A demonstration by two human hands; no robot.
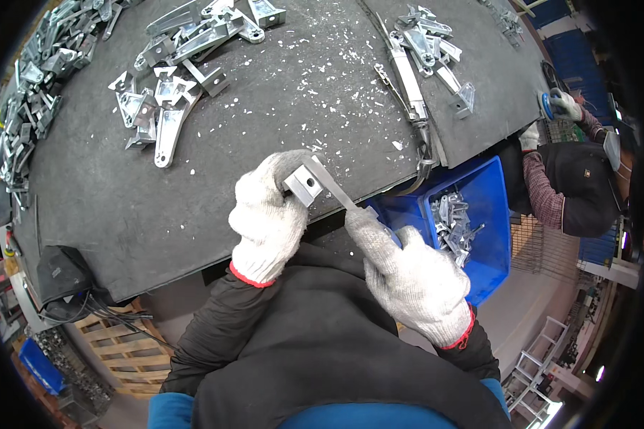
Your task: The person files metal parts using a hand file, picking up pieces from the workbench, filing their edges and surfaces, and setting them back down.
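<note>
1. A metal part point(305, 187) with a hole in its pale face is held up by the left hand point(268, 214), and is seen over the near edge of the dark bench point(265, 121).
2. The left grip is closed, with the metal part pinched between the gloved fingers.
3. A flat, file-like tool point(334, 184) is grasped by the right hand point(422, 282); that grip is wrapped around its lower end, with the index finger stretched along it.
4. The tool is slanted up and leftward, its far end brought to the right edge of the metal part; whether the two are touching cannot be told.
5. White knitted gloves with red cuffs are worn on both hands.
6. Silvery brackets point(169, 132) are grouped on the bench beyond the left hand, and a larger heap point(46, 68) is piled along the far left edge.
7. Pale flakes point(397, 145) are scattered across the bench, near a long tool point(408, 80).
8. A blue bin point(490, 236), partly filled with small metal pieces point(452, 222), is placed just beside the right hand.
9. At the right, a round blue object point(546, 106) is held by a co-worker point(576, 186).
</note>
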